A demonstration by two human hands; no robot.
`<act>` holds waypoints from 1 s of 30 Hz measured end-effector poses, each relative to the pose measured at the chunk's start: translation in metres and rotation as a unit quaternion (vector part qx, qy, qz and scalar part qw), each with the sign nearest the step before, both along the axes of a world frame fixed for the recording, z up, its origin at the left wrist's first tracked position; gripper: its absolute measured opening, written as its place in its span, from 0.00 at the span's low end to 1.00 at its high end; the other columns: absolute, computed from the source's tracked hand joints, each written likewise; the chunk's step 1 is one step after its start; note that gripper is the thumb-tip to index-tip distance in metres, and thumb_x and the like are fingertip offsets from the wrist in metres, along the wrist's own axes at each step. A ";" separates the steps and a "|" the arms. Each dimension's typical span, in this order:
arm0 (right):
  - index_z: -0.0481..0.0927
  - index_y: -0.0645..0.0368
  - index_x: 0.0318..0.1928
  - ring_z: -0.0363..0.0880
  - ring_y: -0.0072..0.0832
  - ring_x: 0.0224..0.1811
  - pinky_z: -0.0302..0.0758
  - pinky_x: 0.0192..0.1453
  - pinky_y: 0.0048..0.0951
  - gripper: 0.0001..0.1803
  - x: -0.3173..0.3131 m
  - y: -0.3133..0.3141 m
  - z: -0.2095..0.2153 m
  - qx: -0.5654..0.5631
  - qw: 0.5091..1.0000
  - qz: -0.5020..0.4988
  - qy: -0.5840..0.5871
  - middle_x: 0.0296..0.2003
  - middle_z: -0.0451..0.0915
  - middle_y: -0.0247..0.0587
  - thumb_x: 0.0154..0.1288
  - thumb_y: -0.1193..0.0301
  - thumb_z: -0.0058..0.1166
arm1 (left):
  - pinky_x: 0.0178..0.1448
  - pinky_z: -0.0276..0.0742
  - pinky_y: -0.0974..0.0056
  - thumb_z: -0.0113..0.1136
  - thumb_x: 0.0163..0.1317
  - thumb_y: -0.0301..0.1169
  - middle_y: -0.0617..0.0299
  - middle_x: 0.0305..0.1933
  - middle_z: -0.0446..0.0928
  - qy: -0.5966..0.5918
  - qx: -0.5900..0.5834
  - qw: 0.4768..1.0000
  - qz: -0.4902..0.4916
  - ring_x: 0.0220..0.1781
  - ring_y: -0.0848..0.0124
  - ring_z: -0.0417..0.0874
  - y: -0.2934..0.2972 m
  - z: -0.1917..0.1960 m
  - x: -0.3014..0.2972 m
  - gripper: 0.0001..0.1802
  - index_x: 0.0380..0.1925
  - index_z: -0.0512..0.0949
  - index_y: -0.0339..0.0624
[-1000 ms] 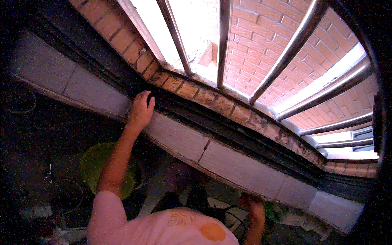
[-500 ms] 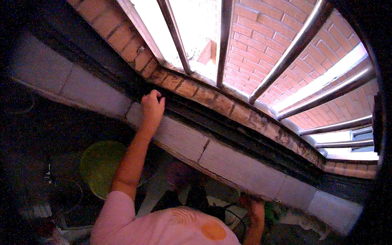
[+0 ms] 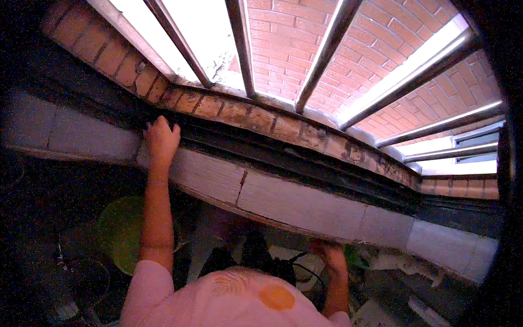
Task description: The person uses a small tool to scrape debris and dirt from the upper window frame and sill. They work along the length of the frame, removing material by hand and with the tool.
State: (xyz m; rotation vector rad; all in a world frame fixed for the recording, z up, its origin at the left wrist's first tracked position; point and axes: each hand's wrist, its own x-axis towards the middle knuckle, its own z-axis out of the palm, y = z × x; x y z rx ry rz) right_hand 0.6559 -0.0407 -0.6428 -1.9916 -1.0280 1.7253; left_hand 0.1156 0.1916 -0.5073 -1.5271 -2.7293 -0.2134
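My left hand [image 3: 162,140] reaches up to the dark window track [image 3: 234,140], close to the corner of the frame. Its fingers bend down onto the track, the thumb a little to the right of them; their tips sink into shadow, and what they grip cannot be made out. Below the hand runs the pale tiled sill [image 3: 299,199]. Lower right, my right hand [image 3: 330,255] is beneath the sill's front edge. Its fingers are dark and partly hidden, so their pose does not show.
Metal bars [image 3: 328,54] stand outside the window, with a brick wall [image 3: 283,32] beyond. A yellow-green round basin [image 3: 117,234] sits in the dark at lower left. Near my right hand are a black cable [image 3: 308,267] and something green [image 3: 354,255].
The view has swung, shifting the window and sill leftward in the picture. My left hand stays at the track corner, its thumb now farther from the fingers. My right hand remains below the sill.
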 end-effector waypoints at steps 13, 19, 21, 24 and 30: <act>0.74 0.64 0.37 0.73 0.37 0.41 0.69 0.47 0.31 0.09 -0.135 0.161 0.220 0.485 0.824 0.162 -0.242 0.36 0.75 0.45 0.57 0.74 0.46 | 0.54 0.62 0.52 0.51 0.54 0.30 0.51 0.28 0.76 -0.086 0.062 0.985 -0.137 0.35 0.54 0.76 -0.020 0.031 0.091 0.07 0.29 0.71 0.38; 0.73 0.64 0.35 0.70 0.41 0.41 0.68 0.43 0.37 0.10 -0.194 0.205 0.173 0.418 0.764 0.350 -0.344 0.34 0.73 0.48 0.50 0.75 0.47 | 0.48 0.66 0.56 0.53 0.51 0.27 0.52 0.33 0.74 -0.111 0.130 0.970 -0.171 0.39 0.55 0.73 -0.030 0.037 0.087 0.07 0.30 0.72 0.37; 0.73 0.64 0.36 0.71 0.42 0.41 0.68 0.47 0.35 0.10 -0.221 0.202 0.168 0.490 0.747 0.341 -0.292 0.34 0.73 0.49 0.51 0.75 0.49 | 0.47 0.67 0.58 0.53 0.50 0.25 0.52 0.35 0.74 -0.074 0.149 0.964 -0.208 0.41 0.56 0.72 -0.028 0.040 0.092 0.07 0.30 0.72 0.37; 0.72 0.63 0.36 0.70 0.41 0.42 0.67 0.47 0.35 0.10 -0.229 0.198 0.162 0.574 0.734 0.252 -0.259 0.33 0.72 0.47 0.51 0.73 0.50 | 0.47 0.67 0.59 0.53 0.49 0.24 0.54 0.36 0.74 -0.119 0.173 0.955 -0.211 0.42 0.56 0.72 -0.034 0.044 0.095 0.06 0.30 0.72 0.37; 0.73 0.60 0.31 0.66 0.39 0.41 0.62 0.48 0.42 0.11 -0.186 0.217 0.161 0.446 0.724 0.220 -0.478 0.35 0.70 0.45 0.53 0.65 0.50 | 0.50 0.66 0.59 0.54 0.50 0.24 0.55 0.37 0.74 -0.111 0.211 0.955 -0.176 0.43 0.57 0.72 -0.037 0.033 0.058 0.06 0.30 0.73 0.38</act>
